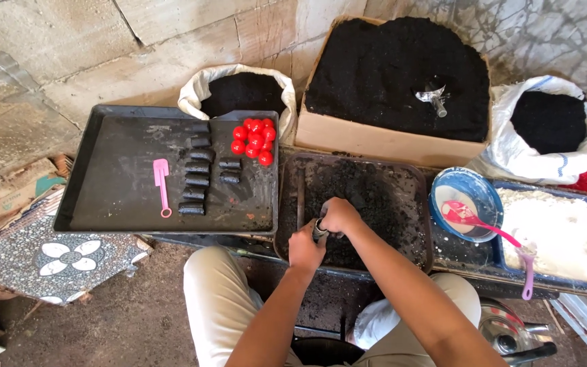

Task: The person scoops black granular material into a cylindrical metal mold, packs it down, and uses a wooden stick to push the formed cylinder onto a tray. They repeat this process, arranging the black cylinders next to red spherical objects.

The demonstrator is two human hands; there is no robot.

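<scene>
hands meet over the middle tray (293,204), a dark shallow pan heaped with black powder, set right in front of the seated person's knees so both arms reach it without leaning. left hand (306,250) is curled shut around a small metal tube mould (320,230), holding it upright just above the tray's near edge; right hand (340,215) is closed over the mould's top, fingers folded down tight, pressing on it as far as i can judge. what lies under the right palm is hidden.

to the left sits a flat black tray (103,204) carrying 2 columns of pressed black blocks (196,178), a cluster of red balls (254,141) and a pink spatula (162,185), kept apart from the loose powder, presumably so finished pieces stay clean. behind stand a cardboard box (382,143) of black powder with a metal scoop (433,96) stuck in it, and 2 white sacks (198,92) of the same. at right, a blue bowl (487,197) with a pink spoon (504,238) rests beside a blue tray of white powder (562,234).
</scene>
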